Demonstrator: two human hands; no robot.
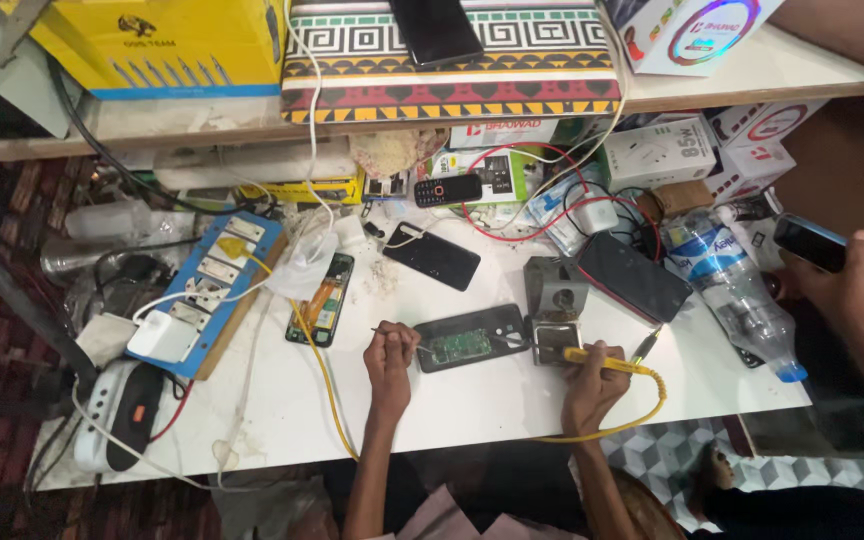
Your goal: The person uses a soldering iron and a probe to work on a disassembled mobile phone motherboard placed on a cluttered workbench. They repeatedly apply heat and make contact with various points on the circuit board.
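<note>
An opened dark phone (pixel 472 337) with a green circuit board showing lies on the white table (pixel 472 400). My left hand (pixel 390 355) rests at its left end, pinching a thin wire-like piece that points toward the board. My right hand (pixel 592 378) grips a yellow soldering iron (pixel 602 360); its tip reaches left to the phone's right end. A yellow cable (pixel 642 410) loops from the iron around my right wrist.
A metal iron stand (pixel 555 300) sits behind the phone. Other phones (pixel 432 256) (pixel 633 276), a stripped phone (pixel 322 298), a blue power strip (pixel 214 290), a plastic bottle (pixel 737 290) and boxes crowd the table. Another person's hand (pixel 842 290) holds a phone at right.
</note>
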